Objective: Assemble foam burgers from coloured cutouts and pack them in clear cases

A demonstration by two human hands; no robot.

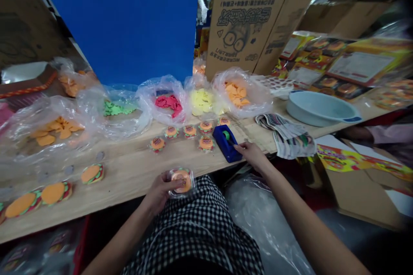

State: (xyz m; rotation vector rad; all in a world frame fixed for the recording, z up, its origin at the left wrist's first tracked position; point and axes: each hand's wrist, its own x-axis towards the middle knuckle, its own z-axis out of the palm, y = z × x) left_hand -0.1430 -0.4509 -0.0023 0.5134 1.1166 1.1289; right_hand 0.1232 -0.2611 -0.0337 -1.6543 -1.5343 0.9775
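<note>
My left hand [161,191] is closed around a small clear plastic case [182,181] with an orange foam burger inside, held over my checked lap at the table's front edge. My right hand [251,154] reaches to the blue tape dispenser [226,142] on the wooden table [129,172], fingers pinched at its near end. Whether tape is between the fingers is too small to see. Several packed burger cases [189,131] lie in a row just behind the dispenser.
Open plastic bags hold foam pieces: orange [53,131], green [118,108], red [168,103], yellow [201,99], orange [237,93]. Assembled foam burgers [56,192] lie at the left. A pale blue basin [319,108], folded paper [285,135] and cardboard boxes [245,17] stand at the right.
</note>
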